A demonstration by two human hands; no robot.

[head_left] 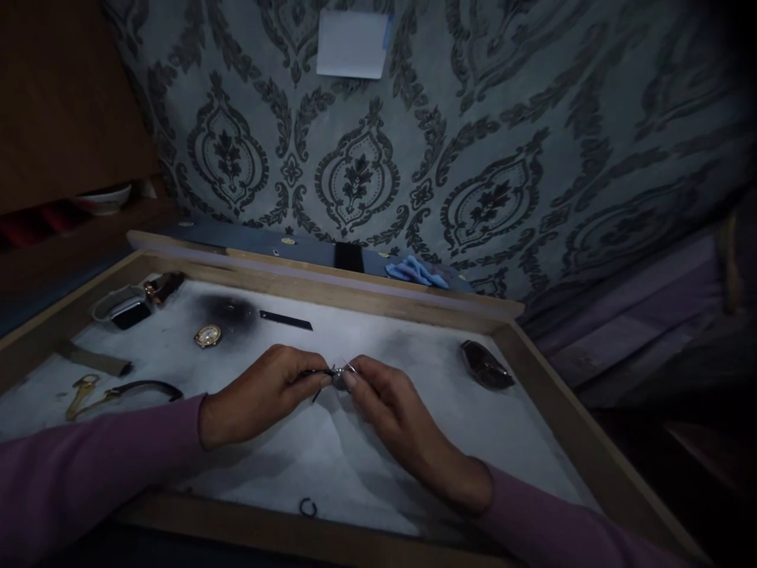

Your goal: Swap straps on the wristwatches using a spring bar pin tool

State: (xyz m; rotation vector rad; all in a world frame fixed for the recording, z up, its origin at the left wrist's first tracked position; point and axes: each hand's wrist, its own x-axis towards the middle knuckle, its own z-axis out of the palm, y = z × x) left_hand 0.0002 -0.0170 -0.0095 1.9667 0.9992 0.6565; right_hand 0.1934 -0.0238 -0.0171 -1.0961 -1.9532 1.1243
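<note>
Single view, worn on head; scene looked down on and faced forward from above purple sleeves (118, 457), which are cut off by frame edges. Left hand (260, 394) and right hand (399, 410) framed below centre, at close range. Wood-framed tray (597, 454) seen obliquely from near side, back rim sloped down rightward. Patterned wallpaper (358, 177) faced beyond, farther off, upper part filled.
</note>
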